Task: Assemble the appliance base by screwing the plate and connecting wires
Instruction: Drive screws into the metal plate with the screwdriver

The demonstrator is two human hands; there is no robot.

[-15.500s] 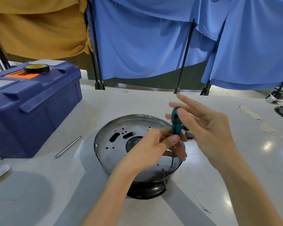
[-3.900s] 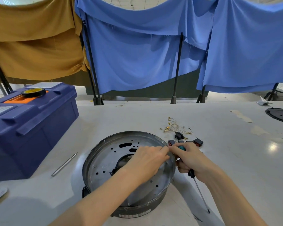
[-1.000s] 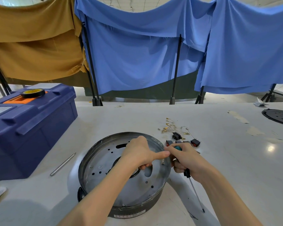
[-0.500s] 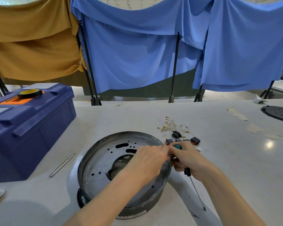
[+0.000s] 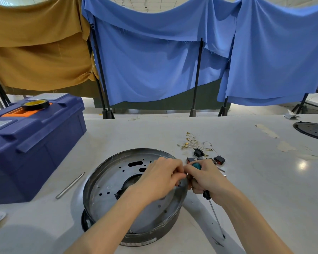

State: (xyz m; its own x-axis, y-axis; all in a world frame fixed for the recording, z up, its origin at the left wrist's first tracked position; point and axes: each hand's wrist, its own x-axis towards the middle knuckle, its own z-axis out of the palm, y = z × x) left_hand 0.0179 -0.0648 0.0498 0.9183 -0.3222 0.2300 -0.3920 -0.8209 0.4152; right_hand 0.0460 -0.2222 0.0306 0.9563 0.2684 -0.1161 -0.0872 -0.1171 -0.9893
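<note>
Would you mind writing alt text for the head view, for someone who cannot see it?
A person's left hand pinches a small screw at the right rim of a round metal plate atop a dark base, while the right hand grips a teal-handled screwdriver, tip pointing back toward them. Loose wires lie beyond; a blue toolbox stands at left.

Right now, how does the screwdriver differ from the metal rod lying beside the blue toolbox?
The screwdriver has a teal and black handle; the metal rod is bare. The right hand grips the screwdriver; the rod lies untouched. The screwdriver is right of the appliance base, the rod left. Both are thin and straight.
</note>
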